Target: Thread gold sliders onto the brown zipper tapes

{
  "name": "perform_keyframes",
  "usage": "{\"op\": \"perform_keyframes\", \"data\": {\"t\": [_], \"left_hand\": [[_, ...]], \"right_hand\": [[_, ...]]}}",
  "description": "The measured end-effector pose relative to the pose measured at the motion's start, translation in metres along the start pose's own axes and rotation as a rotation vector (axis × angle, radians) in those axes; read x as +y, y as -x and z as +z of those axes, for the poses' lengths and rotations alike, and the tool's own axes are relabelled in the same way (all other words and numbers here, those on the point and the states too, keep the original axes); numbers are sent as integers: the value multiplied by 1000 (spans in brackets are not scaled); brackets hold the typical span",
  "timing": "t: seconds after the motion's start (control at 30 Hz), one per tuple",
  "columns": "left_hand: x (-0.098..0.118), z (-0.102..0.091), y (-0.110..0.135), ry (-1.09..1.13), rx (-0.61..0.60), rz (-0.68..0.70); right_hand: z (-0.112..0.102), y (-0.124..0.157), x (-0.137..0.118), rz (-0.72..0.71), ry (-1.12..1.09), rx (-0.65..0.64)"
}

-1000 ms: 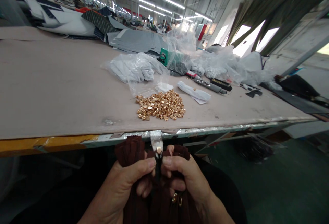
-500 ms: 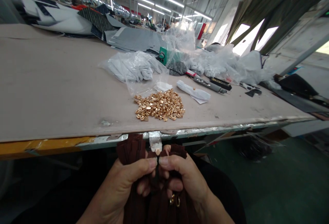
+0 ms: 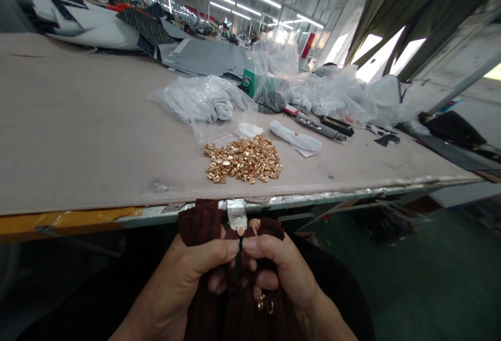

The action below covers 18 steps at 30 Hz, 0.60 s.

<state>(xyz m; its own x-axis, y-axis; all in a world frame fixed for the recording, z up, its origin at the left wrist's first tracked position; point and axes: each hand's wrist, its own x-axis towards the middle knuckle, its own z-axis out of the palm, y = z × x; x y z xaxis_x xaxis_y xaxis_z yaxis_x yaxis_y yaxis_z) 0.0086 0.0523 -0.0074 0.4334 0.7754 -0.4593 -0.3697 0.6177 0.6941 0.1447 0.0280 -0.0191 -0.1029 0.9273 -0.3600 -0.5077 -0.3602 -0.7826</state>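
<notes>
Below the table's front edge, my left hand (image 3: pixel 188 273) and my right hand (image 3: pixel 282 268) are both closed on a bundle of dark brown zipper tapes (image 3: pixel 199 221). My thumbs meet at the middle and pinch one tape just under a small gold slider (image 3: pixel 240 230). That slider sits at a taped fixture (image 3: pixel 237 213) on the table edge. A gold pull (image 3: pixel 266 303) hangs between my right fingers. A heap of gold zipper sliders (image 3: pixel 243 159) lies on the table straight ahead of my hands.
The brown table (image 3: pixel 78 132) carries clear plastic bags (image 3: pixel 203 100), a white wrapped packet (image 3: pixel 296 139), a green device (image 3: pixel 250 84), dark hand tools (image 3: pixel 319 130) and stacked grey and white fabric pieces (image 3: pixel 203 56) at the back. Green floor lies to the right.
My two thumbs have closed together on the tape under the slider. My hands and the bundle have risen slightly toward the table edge.
</notes>
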Motion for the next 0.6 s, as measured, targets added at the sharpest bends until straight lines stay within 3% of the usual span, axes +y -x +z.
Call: {"op": "perform_keyframes", "data": {"t": [0.37,0.6], "left_hand": [[-8,-5,-4,-7,-10,-5],[-3,2,-2,80,14,-23]], "right_hand": [[-1,-2,2,14,2,-2],[0,-3,3,-5,-7,-3]]}}
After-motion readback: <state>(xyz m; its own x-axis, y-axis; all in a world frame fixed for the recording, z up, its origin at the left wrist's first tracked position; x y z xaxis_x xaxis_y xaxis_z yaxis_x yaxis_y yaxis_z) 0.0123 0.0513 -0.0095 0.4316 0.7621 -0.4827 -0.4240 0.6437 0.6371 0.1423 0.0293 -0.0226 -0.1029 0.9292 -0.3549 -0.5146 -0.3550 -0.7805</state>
